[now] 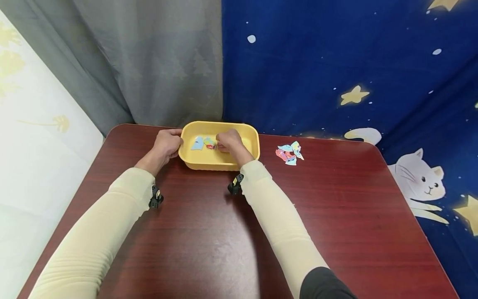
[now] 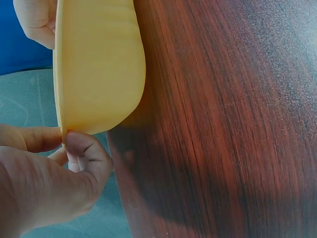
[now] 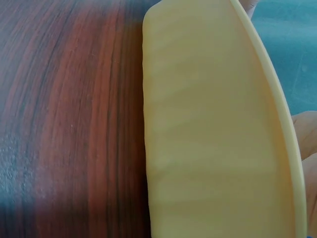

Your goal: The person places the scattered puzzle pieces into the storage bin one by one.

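Observation:
A yellow plastic basin (image 1: pixel 220 161) stands at the table's back edge. My left hand (image 1: pixel 166 143) grips its left rim; in the left wrist view, the fingers of the left hand (image 2: pixel 54 173) pinch the rim of the basin (image 2: pixel 101 64). Inside the basin lie a light-blue cut piece (image 1: pixel 197 143) and a multicoloured cut piece (image 1: pixel 210 143). My right hand (image 1: pixel 230 140) reaches down into the basin, fingers curled beside the multicoloured piece. Whether it holds a piece is hidden. The right wrist view shows mostly the basin's side (image 3: pixel 213 119), with part of the right hand (image 3: pixel 309 144) behind the rim.
Several colourful cut pieces (image 1: pixel 289 153) lie in a small group on the dark red wooden table (image 1: pixel 336 199), right of the basin. A grey curtain (image 1: pixel 168 62) and a blue starry curtain (image 1: pixel 298 74) hang behind the table's back edge.

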`<state>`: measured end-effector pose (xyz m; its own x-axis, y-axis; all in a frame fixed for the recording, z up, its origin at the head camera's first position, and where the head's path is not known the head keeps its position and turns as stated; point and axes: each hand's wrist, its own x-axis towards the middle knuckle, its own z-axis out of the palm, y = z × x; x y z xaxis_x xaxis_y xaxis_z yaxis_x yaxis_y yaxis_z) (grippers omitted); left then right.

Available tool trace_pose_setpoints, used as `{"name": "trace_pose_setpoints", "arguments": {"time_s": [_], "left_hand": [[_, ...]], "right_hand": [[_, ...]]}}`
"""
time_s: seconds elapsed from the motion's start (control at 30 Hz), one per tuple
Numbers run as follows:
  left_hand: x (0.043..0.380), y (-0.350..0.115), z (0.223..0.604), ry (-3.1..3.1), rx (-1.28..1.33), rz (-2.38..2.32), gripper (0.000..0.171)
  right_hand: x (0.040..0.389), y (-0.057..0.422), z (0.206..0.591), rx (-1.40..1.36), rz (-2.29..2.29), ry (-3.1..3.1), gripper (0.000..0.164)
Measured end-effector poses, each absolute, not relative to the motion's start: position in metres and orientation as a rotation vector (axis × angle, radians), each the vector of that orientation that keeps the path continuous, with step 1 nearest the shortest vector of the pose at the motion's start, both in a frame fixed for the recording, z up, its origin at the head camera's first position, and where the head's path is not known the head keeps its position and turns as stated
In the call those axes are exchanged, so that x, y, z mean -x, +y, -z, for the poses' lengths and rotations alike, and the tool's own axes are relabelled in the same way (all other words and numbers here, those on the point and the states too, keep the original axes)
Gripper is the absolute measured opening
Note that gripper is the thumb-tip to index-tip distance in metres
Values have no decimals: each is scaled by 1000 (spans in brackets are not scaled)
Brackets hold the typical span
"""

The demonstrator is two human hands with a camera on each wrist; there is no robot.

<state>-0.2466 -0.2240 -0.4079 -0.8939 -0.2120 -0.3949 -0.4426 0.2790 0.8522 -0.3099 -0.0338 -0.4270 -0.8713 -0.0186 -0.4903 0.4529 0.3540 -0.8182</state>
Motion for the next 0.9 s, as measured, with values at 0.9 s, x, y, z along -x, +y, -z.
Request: {"name": "trace_pose_setpoints", "arguments": {"time_s": [0.9], "left_hand": [[243,-222,406,2373,601,-1639,49]], "right_hand": [[309,58,367,-319,1797,2142,42]]}}
